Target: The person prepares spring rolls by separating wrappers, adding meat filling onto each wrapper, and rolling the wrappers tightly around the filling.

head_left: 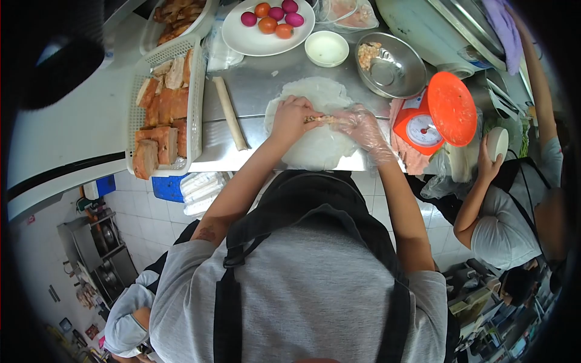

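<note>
A thin, pale, translucent sheet (318,148) lies on the steel table near its front edge. Across its middle is a narrow strip of chunky filling (321,119). My bare left hand (293,118) has its fingers pinched on the filling's left end. My right hand (361,128), in a clear plastic glove, holds the filling's right end with its fingers together. A metal bowl (390,66) with some of the same chunky mix stands behind my right hand. To the left of the sheet lies a wooden rolling pin (229,113).
A white basket of meat slabs (198,103) stands left. Behind are a plate of eggs and tomatoes (237,40) and a small white bowl (327,49). An orange scale (422,129) sits right, near a co-worker (502,224) holding a white dish. Another person is at lower left.
</note>
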The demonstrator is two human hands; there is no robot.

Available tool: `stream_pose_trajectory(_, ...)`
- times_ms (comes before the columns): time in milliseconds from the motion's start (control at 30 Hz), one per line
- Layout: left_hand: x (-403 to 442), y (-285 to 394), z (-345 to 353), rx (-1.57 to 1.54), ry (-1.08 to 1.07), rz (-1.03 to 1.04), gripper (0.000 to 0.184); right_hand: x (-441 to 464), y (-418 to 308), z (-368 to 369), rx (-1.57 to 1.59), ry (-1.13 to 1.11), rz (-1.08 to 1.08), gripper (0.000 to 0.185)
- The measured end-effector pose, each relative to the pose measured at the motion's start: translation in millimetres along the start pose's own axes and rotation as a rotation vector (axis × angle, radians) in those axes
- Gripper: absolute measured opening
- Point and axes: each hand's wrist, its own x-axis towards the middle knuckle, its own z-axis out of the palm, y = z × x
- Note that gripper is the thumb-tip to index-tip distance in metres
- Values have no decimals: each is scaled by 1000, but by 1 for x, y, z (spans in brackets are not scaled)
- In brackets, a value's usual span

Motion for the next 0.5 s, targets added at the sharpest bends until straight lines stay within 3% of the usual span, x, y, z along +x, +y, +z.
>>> stream_pose_trajectory(67, -1, 0, -1, 9, -11, 1, 34, -4, 0, -5, 12, 111, -110, 36)
stream_pose_trajectory(267, 0, 18, -3, -83, 67, 36, 26, -7, 17, -14, 66, -44, 54, 42)
stream_pose_trajectory(367, 5, 15, 12, -159, 120, 88, 23, -10, -3, -19, 56, 50, 61, 37)
stream_pose_trajectory(467, 11, 9, 24, -103, 113, 126, 20, -7, 10, -15, 115, 216, -89, 35)
stream_pose_trajectory(500, 14, 8, 24, -113, 81, 115, 22, -4, 15, -14, 97, 127, -62, 37)
